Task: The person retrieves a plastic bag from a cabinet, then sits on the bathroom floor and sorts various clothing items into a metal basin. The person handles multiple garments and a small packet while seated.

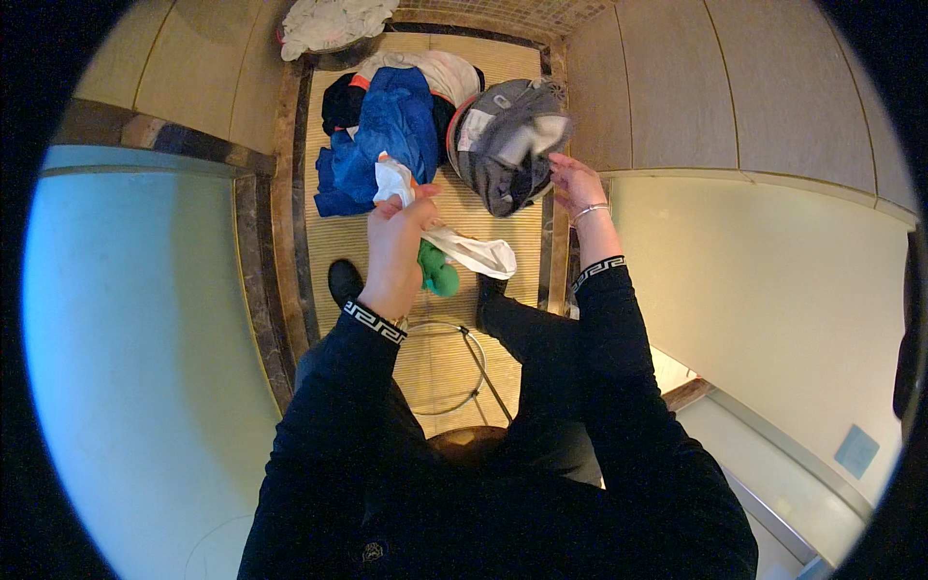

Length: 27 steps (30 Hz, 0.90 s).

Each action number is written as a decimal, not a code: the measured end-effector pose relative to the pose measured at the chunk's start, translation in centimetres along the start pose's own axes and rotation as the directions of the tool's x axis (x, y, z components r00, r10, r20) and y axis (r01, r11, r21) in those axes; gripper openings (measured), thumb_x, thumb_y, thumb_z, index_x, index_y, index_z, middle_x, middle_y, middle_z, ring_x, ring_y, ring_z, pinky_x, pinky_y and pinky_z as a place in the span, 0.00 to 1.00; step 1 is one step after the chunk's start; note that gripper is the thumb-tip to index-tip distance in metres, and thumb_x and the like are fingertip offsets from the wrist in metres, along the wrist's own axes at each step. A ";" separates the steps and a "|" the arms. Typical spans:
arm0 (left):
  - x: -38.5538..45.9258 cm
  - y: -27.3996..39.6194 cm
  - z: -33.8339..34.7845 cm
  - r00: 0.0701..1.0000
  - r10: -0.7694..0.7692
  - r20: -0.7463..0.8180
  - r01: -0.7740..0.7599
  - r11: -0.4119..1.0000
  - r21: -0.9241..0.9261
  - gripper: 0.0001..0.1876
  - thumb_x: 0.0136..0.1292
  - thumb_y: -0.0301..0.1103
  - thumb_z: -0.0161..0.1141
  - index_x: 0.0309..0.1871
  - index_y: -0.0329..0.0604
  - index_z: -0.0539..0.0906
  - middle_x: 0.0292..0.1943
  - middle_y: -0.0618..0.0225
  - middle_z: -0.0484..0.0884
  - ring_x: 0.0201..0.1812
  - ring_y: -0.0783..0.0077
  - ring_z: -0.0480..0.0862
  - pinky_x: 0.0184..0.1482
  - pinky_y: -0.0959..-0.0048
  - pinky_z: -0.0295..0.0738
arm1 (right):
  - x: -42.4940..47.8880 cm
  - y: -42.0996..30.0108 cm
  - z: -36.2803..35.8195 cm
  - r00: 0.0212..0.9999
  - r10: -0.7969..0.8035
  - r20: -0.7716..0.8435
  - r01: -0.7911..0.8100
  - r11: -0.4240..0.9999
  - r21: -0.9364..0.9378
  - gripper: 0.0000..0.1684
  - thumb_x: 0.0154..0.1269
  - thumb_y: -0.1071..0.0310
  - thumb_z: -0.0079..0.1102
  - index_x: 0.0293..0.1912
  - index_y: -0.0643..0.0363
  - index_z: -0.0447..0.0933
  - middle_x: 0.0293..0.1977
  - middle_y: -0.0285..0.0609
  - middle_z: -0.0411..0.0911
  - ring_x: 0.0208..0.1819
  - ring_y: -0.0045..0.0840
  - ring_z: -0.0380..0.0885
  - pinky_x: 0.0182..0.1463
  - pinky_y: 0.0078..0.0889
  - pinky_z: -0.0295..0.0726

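Observation:
My left hand [402,235] is closed around a white sock [478,250], whose long end hangs to the right. More white cloth [391,177] with an orange patch sticks out above the same hand. Just under it shows a green sock-like piece [438,272]; whether the hand grips that too is unclear. My right hand [578,185] has its fingertips at the right edge of a grey garment [525,141], which is slightly blurred. That garment lies over a round grey fabric basket [467,134] bearing a white label. Whether my right fingers pinch the cloth cannot be told.
A pile of blue clothing [399,123] with black and pale pieces lies on the ribbed mat [500,391]. White cloth [333,25] heaps up at the top left. Between my legs is a stool's metal ring [482,362]. Cabinet fronts [674,87] and glass-like panels [138,290] flank the passage.

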<state>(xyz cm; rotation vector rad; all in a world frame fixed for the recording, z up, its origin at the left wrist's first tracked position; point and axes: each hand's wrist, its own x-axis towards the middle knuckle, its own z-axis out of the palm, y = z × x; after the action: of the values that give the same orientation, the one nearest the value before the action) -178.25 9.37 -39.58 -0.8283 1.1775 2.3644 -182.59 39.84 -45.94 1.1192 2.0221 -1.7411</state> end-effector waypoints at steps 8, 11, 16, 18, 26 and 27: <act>0.4 -0.4 0.3 0.998 0.005 0.064 -0.008 0.999 0.042 0.11 0.55 0.23 0.58 0.41 0.36 0.83 0.25 0.74 0.73 0.25 0.81 0.71 0.30 0.79 0.65 | 6.1 5.7 1.4 0.995 -0.052 0.080 0.087 0.836 -0.542 0.24 0.56 0.61 0.64 0.52 0.59 0.80 0.47 0.50 0.82 0.51 0.35 0.79 0.55 0.38 0.76; 0.5 -0.3 -1.1 1.000 0.004 0.029 -0.006 0.999 0.052 0.11 0.55 0.23 0.57 0.41 0.36 0.83 0.25 0.75 0.72 0.27 0.82 0.71 0.31 0.79 0.64 | 5.1 8.3 6.1 0.971 -0.238 -0.003 0.135 0.561 -0.816 0.53 0.49 0.52 0.74 0.69 0.58 0.58 0.66 0.58 0.61 0.62 0.47 0.71 0.64 0.40 0.72; 0.2 0.4 -1.0 0.999 -0.023 0.035 0.018 0.991 0.132 0.13 0.55 0.23 0.56 0.44 0.35 0.83 0.26 0.76 0.72 0.28 0.81 0.72 0.32 0.80 0.66 | 8.0 10.5 9.0 0.955 -0.296 -0.014 0.165 0.569 -0.806 0.59 0.54 0.53 0.72 0.76 0.48 0.43 0.74 0.56 0.48 0.65 0.50 0.68 0.64 0.42 0.72; 0.0 0.8 -0.7 0.998 -0.049 0.051 0.042 0.989 0.140 0.14 0.55 0.23 0.56 0.45 0.34 0.83 0.27 0.75 0.73 0.29 0.80 0.74 0.34 0.79 0.69 | 10.8 10.9 8.0 0.969 -0.245 0.023 0.189 0.680 -0.709 0.48 0.59 0.58 0.68 0.73 0.49 0.53 0.67 0.57 0.62 0.64 0.50 0.69 0.63 0.42 0.72; -0.4 2.4 -0.1 0.987 -0.143 0.079 0.129 0.979 0.159 0.16 0.58 0.22 0.54 0.49 0.33 0.82 0.42 0.62 0.83 0.40 0.72 0.82 0.46 0.75 0.76 | 18.0 13.2 5.0 0.841 -0.040 0.539 0.121 0.986 -0.115 0.22 0.65 0.65 0.61 0.58 0.58 0.75 0.52 0.48 0.80 0.53 0.36 0.78 0.55 0.36 0.77; -0.3 2.4 -0.2 0.986 -0.152 0.062 0.142 0.979 0.149 0.16 0.58 0.21 0.54 0.50 0.32 0.82 0.43 0.61 0.83 0.41 0.71 0.82 0.48 0.75 0.76 | 18.3 13.6 5.3 0.876 -0.013 0.482 0.205 0.914 -0.350 0.21 0.65 0.64 0.60 0.57 0.58 0.77 0.51 0.48 0.80 0.53 0.36 0.79 0.54 0.37 0.77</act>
<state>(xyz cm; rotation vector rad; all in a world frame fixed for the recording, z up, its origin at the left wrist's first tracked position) -179.36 7.81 -38.05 -0.7473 1.1982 2.1447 -187.20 41.86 -68.80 0.4053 2.0124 -1.3825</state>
